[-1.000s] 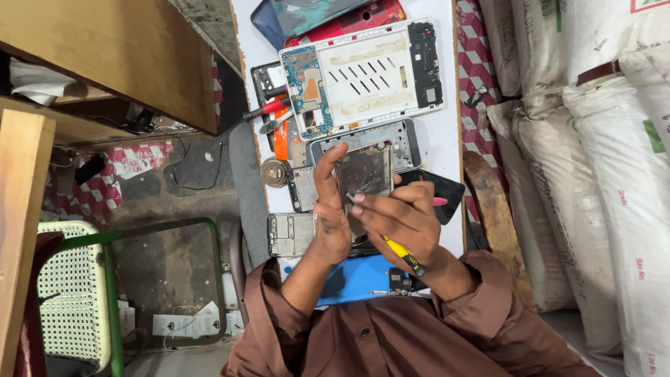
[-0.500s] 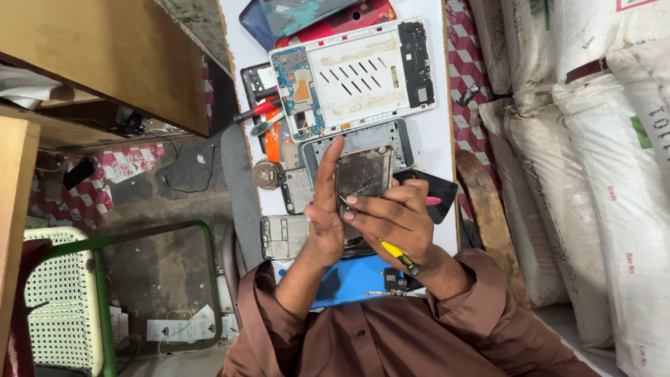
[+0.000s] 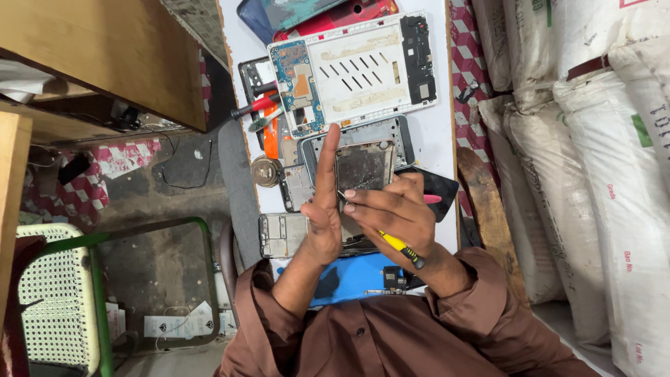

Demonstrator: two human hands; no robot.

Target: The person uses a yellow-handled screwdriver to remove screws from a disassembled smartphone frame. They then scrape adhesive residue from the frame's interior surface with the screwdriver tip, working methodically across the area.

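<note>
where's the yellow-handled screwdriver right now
In the head view, the screwdriver is in the right hand, its tip by the small dark phone frame held against the left hand, above the blue mat.

A white tablet frame (image 3: 363, 70) with a blue circuit board (image 3: 299, 87), white sacks (image 3: 600, 174) and a green chair (image 3: 63, 293) lie around.
</note>
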